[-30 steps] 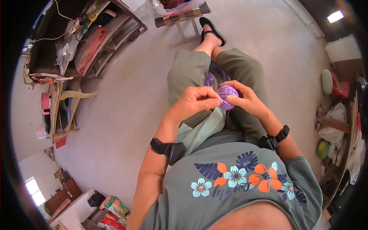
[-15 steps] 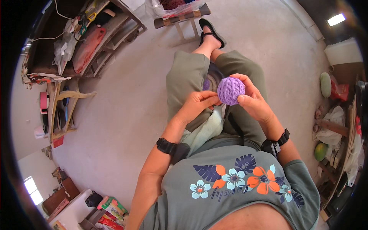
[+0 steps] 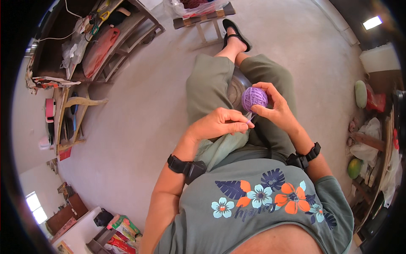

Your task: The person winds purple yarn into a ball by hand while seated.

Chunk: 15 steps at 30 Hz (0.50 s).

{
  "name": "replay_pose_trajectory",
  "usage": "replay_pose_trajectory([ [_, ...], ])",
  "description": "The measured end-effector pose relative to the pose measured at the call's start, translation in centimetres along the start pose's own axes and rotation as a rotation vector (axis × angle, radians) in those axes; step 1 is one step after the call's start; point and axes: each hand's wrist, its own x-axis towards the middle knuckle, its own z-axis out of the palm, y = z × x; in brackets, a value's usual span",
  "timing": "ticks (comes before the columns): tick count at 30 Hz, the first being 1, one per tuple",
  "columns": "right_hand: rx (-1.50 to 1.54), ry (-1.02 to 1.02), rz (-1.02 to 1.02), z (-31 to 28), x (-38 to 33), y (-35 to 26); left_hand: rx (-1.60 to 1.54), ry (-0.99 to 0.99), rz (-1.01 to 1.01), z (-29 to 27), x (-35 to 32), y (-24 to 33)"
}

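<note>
Head view, person seated, legs stretched toward the far side over a pale floor. Right hand grasping a ball of purple yarn, thumb on the near side, fingers curled around the far right; ball held up above the lap, between the knees as seen from overhead. Left hand just to the left and nearer, thumb and forefinger pinched together on a purple strand, a short length showing between ball and fingertips; the other fingers folded in. Left hand apart from the ball itself. Beyond the ball, between the legs, a round greyish object, partly covered; kind cannot be told. Pale green cloth bunched on the lap, below the left hand. Black strap bands on both wrists. At the far edge, a low stool bearing a clear plastic bag with something dark red inside. Far left, a wooden shelf unit holding a reddish plastic bag. On the right, a pale green gourd and, nearer, a green-and-yellow fruit.
</note>
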Motion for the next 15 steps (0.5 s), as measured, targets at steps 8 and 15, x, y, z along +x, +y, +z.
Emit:
replay_pose_trajectory([
  [8,0.203,-0.405,0.208,0.2,-0.7,-0.2,-0.068,0.175,0.147,-1.1,1.1,0.3],
  [15,0.374,-0.388,0.177,-0.6,-0.9,-0.3,-0.134,0.340,0.097,-1.3,2.0,-3.0],
])
